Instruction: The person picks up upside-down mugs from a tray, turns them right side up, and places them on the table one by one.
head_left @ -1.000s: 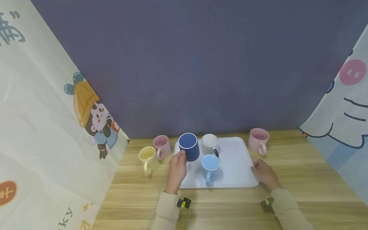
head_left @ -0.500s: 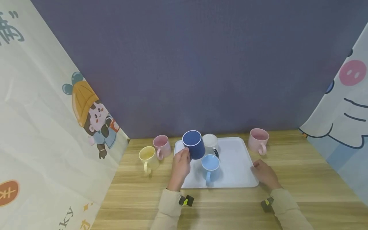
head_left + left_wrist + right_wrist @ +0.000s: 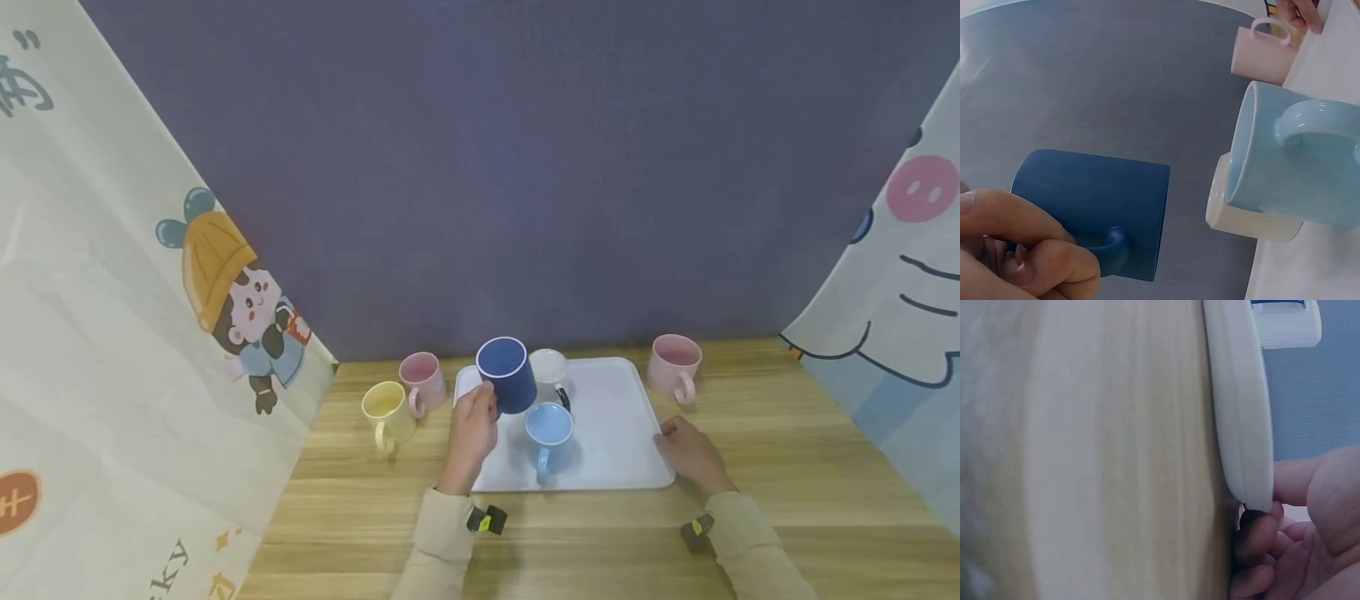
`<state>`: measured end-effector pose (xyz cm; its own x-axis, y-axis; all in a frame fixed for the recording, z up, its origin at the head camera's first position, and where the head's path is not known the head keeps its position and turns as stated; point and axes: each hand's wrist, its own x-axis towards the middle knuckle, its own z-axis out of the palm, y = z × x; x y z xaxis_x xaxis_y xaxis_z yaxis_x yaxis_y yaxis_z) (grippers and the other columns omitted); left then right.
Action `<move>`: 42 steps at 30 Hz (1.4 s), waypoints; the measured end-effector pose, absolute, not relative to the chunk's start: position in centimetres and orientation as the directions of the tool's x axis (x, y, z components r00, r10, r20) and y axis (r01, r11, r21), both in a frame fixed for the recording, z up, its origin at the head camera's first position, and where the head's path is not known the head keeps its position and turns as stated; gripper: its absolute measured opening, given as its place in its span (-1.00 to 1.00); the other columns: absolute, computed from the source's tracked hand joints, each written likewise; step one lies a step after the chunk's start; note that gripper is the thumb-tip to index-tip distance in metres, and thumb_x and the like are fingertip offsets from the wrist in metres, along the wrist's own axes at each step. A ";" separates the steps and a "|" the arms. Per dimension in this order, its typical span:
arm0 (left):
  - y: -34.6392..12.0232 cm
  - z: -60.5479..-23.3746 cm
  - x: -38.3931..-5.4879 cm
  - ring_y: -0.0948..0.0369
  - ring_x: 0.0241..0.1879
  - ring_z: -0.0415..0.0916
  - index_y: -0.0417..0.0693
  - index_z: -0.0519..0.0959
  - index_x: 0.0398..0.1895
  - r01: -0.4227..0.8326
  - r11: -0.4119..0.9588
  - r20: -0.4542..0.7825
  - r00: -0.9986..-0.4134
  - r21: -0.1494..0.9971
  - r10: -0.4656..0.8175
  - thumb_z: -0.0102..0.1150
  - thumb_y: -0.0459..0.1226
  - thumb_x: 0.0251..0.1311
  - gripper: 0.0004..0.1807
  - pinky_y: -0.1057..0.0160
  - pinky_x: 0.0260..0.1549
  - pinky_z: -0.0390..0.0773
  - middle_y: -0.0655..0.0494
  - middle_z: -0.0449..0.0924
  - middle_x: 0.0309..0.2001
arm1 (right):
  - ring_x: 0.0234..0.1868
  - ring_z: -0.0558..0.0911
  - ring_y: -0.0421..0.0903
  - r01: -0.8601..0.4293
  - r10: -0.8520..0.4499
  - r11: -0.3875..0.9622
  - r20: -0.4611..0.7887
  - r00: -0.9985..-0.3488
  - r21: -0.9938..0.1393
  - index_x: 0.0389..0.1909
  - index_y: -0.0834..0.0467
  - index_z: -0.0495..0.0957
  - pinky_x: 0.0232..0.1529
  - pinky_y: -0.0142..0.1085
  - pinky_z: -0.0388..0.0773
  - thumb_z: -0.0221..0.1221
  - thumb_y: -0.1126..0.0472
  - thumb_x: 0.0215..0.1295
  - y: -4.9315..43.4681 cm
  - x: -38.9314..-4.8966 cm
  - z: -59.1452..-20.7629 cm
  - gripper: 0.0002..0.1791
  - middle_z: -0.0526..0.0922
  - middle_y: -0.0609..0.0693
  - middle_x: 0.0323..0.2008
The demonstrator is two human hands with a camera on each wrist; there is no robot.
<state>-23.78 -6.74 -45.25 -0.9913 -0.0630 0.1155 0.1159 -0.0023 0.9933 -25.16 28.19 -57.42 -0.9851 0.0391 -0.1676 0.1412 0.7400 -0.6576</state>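
Observation:
My left hand (image 3: 472, 429) grips a dark blue mug (image 3: 507, 379) by its handle, which shows between the curled fingers in the left wrist view. The mug hangs above the left part of a white tray (image 3: 611, 433). On the tray stand a light blue mug (image 3: 550, 442), handle toward me, and behind it a white mug (image 3: 551, 371) with a black handle, partly covered by the dark blue one. At the tray's right edge my right hand (image 3: 692, 452) pinches the rim, thumb on one side and fingers curled under the other, as the right wrist view shows (image 3: 1297, 531).
To the left of the tray, a yellow mug (image 3: 388, 415) and a pink mug (image 3: 424, 383) stand close together on the wooden table (image 3: 360, 517). Another pink mug (image 3: 673, 367) is beyond my right hand. A dark wall (image 3: 525, 183) rises behind the table.
My left hand has carried the dark blue mug a little to the right and up, slowing in the last half second. The right hand and the tray stay where they were.

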 end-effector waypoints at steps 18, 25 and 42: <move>-7.7 -45.9 -24.3 0.44 -0.85 -0.11 0.12 0.22 -0.52 -0.227 -0.730 -0.027 -0.961 0.645 0.275 -0.37 -0.13 0.62 -0.59 0.51 -0.79 -0.08 0.37 0.11 -0.68 | -0.08 0.64 0.23 0.152 0.043 0.747 -0.181 -0.982 -0.647 0.17 0.42 0.39 -0.13 0.05 0.57 -0.06 0.03 0.54 28.4 -25.4 -57.7 -0.49 0.60 0.43 0.05; -7.8 -47.0 -24.3 0.38 -0.79 -0.29 0.12 0.25 -0.51 -0.339 -0.854 0.090 -0.911 0.395 0.403 -0.44 -0.08 0.64 -0.55 0.41 -0.60 -0.24 0.35 -0.04 -0.62 | -0.08 0.64 0.24 0.157 0.045 0.749 -0.188 -0.981 -0.644 0.17 0.44 0.38 -0.13 0.04 0.57 -0.08 0.05 0.52 28.4 -25.4 -57.8 -0.48 0.58 0.45 0.05; -5.6 -47.4 -23.6 0.42 -0.76 -0.27 0.07 0.25 -0.53 -0.359 -0.931 0.110 -0.925 0.071 0.365 -0.53 -0.08 0.61 -0.52 0.43 -0.53 -0.24 0.36 -0.08 -0.57 | -0.07 0.64 0.25 0.152 0.033 0.747 -0.192 -0.981 -0.648 0.19 0.43 0.38 -0.11 0.08 0.58 -0.07 0.04 0.54 28.4 -25.2 -57.6 -0.48 0.59 0.44 0.06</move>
